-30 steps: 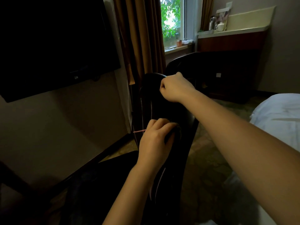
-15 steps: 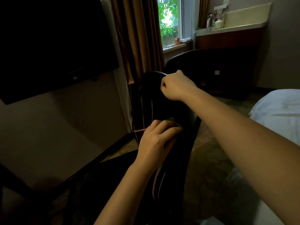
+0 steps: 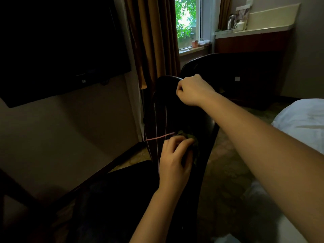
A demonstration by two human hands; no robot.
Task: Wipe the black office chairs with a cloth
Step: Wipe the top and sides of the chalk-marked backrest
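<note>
Left hand: I've got the left hand point(image 3: 173, 163) low in the centre of the frame, fingers curled over and grasping the cloth point(image 3: 190, 137), pushing it flat against the chair back.
Cloth: dark green and bunched up. Only its far edge peeks out past the fingertips, just right of centre, and it is touching the backrest about halfway up.
Near chair: the near chair point(image 3: 177, 116) is black and glossy. Its backrest stands upright through the middle of the picture, with the seat dropping into shadow at the bottom.
Stitching: thin pink stitching point(image 3: 160, 137) runs down the backrest, with one line crossing towards the cloth.
Right hand: the right hand point(image 3: 194, 90) comes in on a long bare forearm from the lower right. It is clenched over the top rim of the near chair, knuckles up, gripping that edge.
Bed: a white bed point(image 3: 301, 123) sits at the right edge, apart from the chair.
Floor: a patterned floor point(image 3: 228, 163) shows between the chair and the bed.
Second chair: the second chair point(image 3: 245, 67) is also black, just behind the right hand, right of centre. No hand is on it.
Television: a dark television point(image 3: 61, 41) fills the upper left, on the wall.
Curtain: a brown curtain point(image 3: 154, 41) hangs at top centre, beside the window point(image 3: 185, 20), which shows green leaves.
Shelf: on the shelf point(image 3: 254, 31) at the upper right I can see a kettle point(image 3: 231, 21) and a white cup point(image 3: 240, 25) side by side.
</note>
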